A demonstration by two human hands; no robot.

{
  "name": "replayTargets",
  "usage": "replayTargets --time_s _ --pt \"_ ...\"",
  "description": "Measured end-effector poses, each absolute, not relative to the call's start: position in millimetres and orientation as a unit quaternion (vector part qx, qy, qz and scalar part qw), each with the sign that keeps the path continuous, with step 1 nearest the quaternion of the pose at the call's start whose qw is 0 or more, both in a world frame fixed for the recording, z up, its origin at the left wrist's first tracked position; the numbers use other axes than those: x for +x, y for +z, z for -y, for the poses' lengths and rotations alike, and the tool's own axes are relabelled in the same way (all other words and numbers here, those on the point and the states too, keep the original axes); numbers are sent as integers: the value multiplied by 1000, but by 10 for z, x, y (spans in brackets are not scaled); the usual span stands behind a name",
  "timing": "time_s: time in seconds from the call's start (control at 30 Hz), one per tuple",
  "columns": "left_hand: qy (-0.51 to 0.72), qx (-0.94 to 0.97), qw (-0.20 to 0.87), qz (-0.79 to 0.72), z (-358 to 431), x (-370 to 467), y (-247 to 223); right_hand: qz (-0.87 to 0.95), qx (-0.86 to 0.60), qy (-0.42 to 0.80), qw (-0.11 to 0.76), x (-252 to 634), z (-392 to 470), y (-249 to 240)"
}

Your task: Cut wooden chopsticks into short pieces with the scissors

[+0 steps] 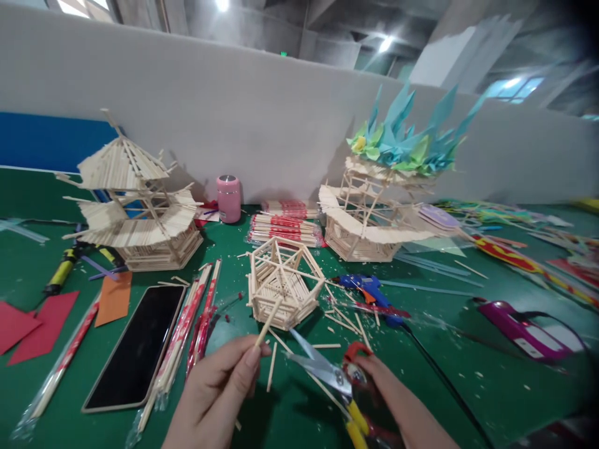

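My left hand (219,386) is closed, pinching a thin wooden stick (267,324) between thumb and fingers. The stick slants up and away, its far end in front of a small hexagonal frame of sticks (285,280); I cannot tell if they touch. In my right hand (397,390) is a pair of scissors (330,373) with red and yellow handles. Their blades are spread, pointing left toward the frame's near side, apart from the held stick. Cut stick pieces (344,321) lie right of the frame.
Behind stand a stick pavilion (140,212), a pink flask (228,198), bundled sticks (285,231) and a second stick model (365,231) topped with paper leaves. A phone (138,346) and packaged sticks (180,337) lie left. Rightward are a blue glue gun (369,288), its cable (442,377) and a purple device (519,327).
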State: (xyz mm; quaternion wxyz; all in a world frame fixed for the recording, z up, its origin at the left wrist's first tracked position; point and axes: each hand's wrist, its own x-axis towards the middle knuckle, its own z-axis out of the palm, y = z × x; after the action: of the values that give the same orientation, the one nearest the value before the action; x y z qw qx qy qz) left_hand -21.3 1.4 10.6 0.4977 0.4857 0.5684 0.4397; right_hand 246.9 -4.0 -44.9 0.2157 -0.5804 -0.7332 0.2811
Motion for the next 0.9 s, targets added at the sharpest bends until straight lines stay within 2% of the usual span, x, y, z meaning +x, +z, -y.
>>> replayTargets --time_s 0.13,0.37,0.7,0.9 --pt "445 510 453 -581 -47 -207 149 737 -563 331 174 2392 71 -479" --pt "464 557 433 -535 -75 -190 125 764 -543 342 65 2142 -78 -163" --pt "470 580 411 -522 -79 -184 91 784 -526 298 141 1969 -147 13" --pt "480 594 402 -505 -85 -194 108 773 -523 321 159 1910 -187 115"
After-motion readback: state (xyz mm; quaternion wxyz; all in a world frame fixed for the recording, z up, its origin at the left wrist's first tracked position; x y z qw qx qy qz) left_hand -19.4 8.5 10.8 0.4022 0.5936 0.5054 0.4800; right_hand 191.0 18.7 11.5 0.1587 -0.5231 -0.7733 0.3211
